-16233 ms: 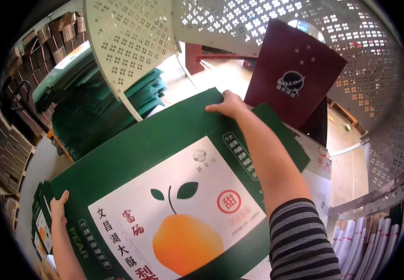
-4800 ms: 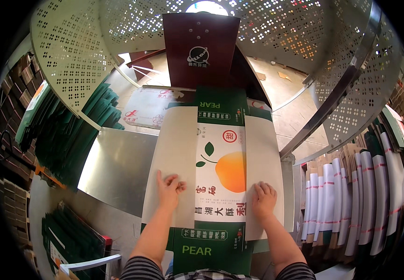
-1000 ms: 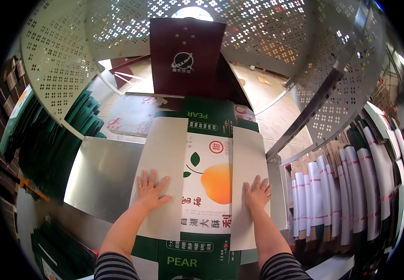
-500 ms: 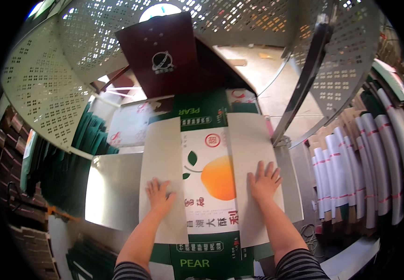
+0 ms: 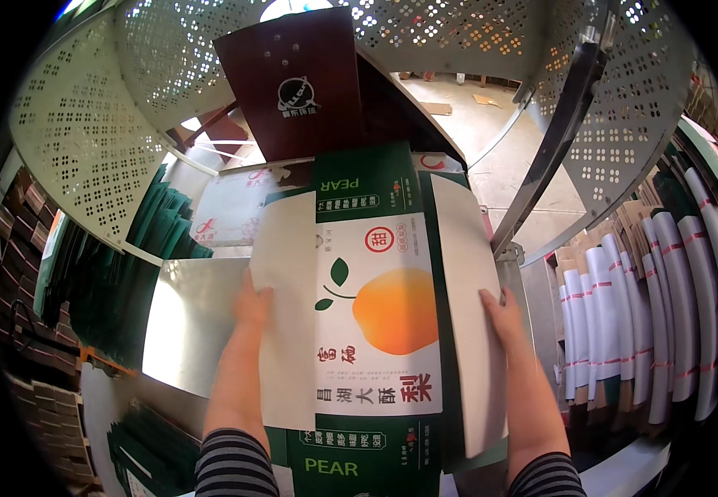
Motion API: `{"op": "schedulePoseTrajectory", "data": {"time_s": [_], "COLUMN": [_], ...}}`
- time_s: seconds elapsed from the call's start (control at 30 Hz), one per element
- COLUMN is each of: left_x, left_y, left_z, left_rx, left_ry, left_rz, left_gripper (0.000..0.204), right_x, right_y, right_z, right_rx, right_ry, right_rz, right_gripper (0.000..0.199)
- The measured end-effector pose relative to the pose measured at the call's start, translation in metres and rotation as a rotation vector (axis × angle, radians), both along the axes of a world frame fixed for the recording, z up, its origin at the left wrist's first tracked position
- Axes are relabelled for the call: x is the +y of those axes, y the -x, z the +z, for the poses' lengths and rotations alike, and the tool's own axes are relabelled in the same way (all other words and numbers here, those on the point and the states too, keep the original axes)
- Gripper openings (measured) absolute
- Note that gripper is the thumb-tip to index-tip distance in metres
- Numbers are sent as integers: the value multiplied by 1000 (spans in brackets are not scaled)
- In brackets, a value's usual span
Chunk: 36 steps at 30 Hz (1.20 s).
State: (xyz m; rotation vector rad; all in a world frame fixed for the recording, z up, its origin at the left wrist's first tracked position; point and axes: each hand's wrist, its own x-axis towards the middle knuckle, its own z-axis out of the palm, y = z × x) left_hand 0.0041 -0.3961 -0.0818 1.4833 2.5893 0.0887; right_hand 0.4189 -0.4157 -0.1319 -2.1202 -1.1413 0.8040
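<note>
A flat printed pear carton (image 5: pixel 379 240) lies lengthwise before me, green at both ends, with a yellow pear on its white middle panel. Two long plain flaps are folded inward over its sides. My left hand (image 5: pixel 251 305) holds the outer edge of the left flap (image 5: pixel 288 348), thumb on top and the other fingers mostly hidden. On the other side, my right hand (image 5: pixel 504 319) grips the outer edge of the right flap (image 5: pixel 476 364). That flap is tilted up, and a green strip shows along its inner side.
A metal work surface (image 5: pixel 185 331) extends left of the carton. Beyond stands a dark red panel (image 5: pixel 292 91) among perforated metal guards (image 5: pixel 85 149). Green folded cartons (image 5: pixel 164 224) are stacked at the left, white bundled ones (image 5: pixel 624 306) at the right. A dark metal bar (image 5: pixel 553 157) slants at the right.
Both hands have gone from lying flat on the flaps to holding their outer edges. The right flap has lifted and tilted, uncovering more of the pear panel.
</note>
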Motion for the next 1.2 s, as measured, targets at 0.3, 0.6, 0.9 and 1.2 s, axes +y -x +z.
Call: {"op": "schedulePoseTrajectory", "data": {"time_s": [0.3, 0.6, 0.9, 1.2], "left_x": [-13, -33, -42, -38], "left_y": [37, 43, 30, -7], "left_z": [-28, -44, -33, -23], "left_rx": [-461, -399, -296, -171], "left_ry": [-71, -238, -144, -7], "left_rz": [84, -279, -346, -206], "left_gripper": [84, 76, 77, 81], "right_x": [11, 14, 21, 26], "right_y": [-28, -4, 32, 47], "right_z": [8, 25, 49, 15], "right_rx": [976, 796, 453, -462], "right_ry": [-86, -49, 66, 170], "right_rz": [-46, -5, -84, -50], "right_gripper": [65, 76, 58, 75]}}
